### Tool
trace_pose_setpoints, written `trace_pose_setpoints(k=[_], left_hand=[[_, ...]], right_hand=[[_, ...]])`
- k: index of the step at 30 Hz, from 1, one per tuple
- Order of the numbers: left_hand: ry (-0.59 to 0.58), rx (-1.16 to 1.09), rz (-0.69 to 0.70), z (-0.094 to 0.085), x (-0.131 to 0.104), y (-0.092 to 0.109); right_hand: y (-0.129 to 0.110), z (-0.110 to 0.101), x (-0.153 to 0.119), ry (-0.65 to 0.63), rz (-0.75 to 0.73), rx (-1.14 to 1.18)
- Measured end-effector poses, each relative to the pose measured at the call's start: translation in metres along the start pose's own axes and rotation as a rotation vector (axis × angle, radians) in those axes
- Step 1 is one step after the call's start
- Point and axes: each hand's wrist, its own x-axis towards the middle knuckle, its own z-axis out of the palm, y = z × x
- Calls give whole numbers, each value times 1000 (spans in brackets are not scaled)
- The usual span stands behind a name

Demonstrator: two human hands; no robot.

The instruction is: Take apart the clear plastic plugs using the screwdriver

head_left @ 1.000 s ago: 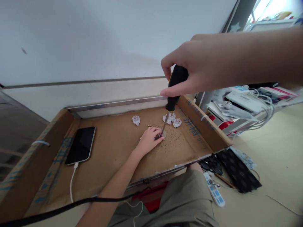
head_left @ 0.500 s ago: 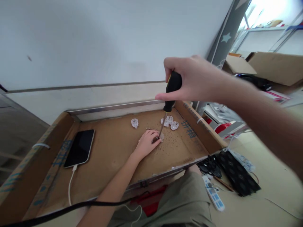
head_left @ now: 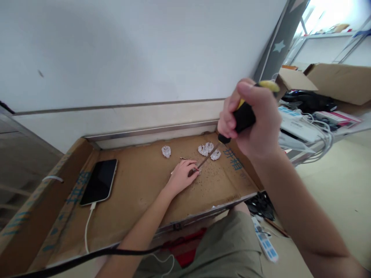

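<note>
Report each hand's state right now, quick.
Left hand: curled at a clear plastic piece; whether it grips cannot be told.
Right hand: closed, holding the screwdriver.

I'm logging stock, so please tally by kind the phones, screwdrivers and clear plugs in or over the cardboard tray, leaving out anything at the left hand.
Phone: 1
Screwdriver: 1
Clear plugs: 4
Total: 6

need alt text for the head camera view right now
A person's right-hand grip holds a black-and-yellow screwdriver, its metal shaft slanting down to the left-hand grip in a brown cardboard tray. Four clear pronged plastic pieces lie beyond; a black-screened phone lies left.
</note>
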Motion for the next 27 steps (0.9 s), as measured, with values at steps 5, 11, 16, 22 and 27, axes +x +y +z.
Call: trace_pose_setpoints(k=[5, 11, 16, 22, 27], left_hand=[[-6, -11, -18, 0, -1, 1], [-23, -2, -38, -1, -1, 0], [-25, 7, -42, 0, -1, 0], [-8, 14, -56, -2, -1, 3], [-9, 12, -57, -2, 0, 3]], right_hand=[[-1, -5, 4, 34, 0, -85], [10, -8, 7, 92, 49, -79], [12, -11, 9, 84, 47, -58], [23, -12, 11, 114, 53, -15], [20, -13, 15, 167, 52, -6]])
